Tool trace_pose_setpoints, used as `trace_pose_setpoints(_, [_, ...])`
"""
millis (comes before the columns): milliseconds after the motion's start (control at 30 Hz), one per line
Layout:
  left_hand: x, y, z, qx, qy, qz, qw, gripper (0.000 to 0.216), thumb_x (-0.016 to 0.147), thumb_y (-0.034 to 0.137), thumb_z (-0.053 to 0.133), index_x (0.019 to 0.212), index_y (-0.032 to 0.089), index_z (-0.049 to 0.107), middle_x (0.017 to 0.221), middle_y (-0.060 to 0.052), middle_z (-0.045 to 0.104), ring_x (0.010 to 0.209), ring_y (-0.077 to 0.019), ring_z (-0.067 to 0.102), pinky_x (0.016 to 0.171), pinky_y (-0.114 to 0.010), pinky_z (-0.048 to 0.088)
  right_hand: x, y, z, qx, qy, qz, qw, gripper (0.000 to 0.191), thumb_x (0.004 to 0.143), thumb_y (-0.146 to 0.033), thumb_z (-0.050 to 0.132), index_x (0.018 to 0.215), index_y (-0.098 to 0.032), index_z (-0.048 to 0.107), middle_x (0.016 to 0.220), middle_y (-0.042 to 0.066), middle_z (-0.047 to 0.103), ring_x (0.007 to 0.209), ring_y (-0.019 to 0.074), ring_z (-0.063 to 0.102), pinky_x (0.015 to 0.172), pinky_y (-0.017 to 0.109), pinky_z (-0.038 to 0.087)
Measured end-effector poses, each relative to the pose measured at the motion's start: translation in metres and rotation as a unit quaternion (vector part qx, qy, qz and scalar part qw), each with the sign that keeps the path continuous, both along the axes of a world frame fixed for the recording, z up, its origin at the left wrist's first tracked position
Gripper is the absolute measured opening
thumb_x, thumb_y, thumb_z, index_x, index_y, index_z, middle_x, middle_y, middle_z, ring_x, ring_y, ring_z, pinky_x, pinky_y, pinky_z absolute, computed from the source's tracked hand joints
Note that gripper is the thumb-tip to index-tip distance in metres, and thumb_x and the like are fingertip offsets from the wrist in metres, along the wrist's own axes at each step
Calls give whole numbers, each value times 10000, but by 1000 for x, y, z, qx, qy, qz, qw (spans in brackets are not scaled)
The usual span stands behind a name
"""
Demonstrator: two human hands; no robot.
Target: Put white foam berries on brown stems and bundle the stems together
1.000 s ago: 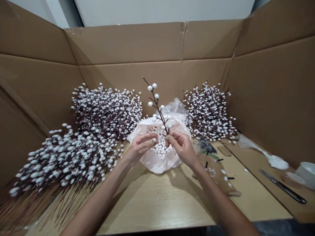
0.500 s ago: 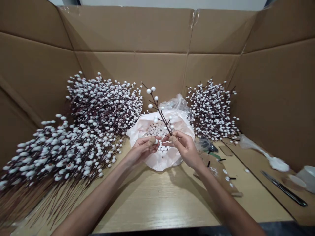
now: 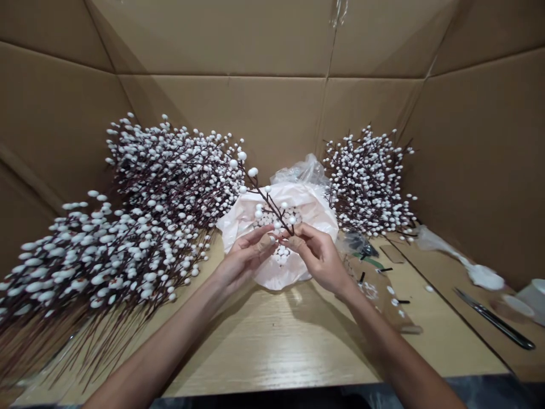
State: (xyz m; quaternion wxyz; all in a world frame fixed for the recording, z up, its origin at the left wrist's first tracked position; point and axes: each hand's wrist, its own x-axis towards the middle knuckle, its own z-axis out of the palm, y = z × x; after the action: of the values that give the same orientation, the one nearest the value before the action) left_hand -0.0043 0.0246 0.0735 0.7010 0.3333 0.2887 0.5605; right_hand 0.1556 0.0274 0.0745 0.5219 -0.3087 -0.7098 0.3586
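Observation:
My right hand (image 3: 317,253) pinches the lower end of a brown artificial berry branch (image 3: 269,200), which leans up and to the left and bears several round white berries. My left hand (image 3: 249,255) is closed, thumb against fingers, at the foot of the branch; a white berry held there is mostly hidden by the fingertips. Both hands hover close together over an open pale pink plastic bag (image 3: 238,218). Inside the bag lie many loose white berries (image 3: 281,255).
Finished-looking bundles of berry branches lie at the back left (image 3: 170,165), front left (image 3: 106,255) and back right (image 3: 368,182). Brown paper (image 3: 394,309) with small black pieces sits right, beyond it scissors-like pointed tool (image 3: 494,319) and tape roll (image 3: 517,305). Cardboard walls (image 3: 225,102) surround the table.
The branch has tilted further left and come lower. My hands have drawn closer together, the left fingertips now meeting the right at the branch's base. The view has tipped slightly downward.

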Motion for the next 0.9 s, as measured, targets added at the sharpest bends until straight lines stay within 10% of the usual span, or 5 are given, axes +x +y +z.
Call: trace_pose_setpoints(900, [-2, 2, -2, -7, 35, 23, 999, 311, 452, 157, 858, 719, 111, 706, 716, -35, 733, 692, -111, 659, 731, -185, 493, 0, -3, 0, -27, -45, 32, 998, 196, 845, -244, 474, 666, -180, 425, 643, -26, 373, 572, 96, 350, 494, 229, 284])
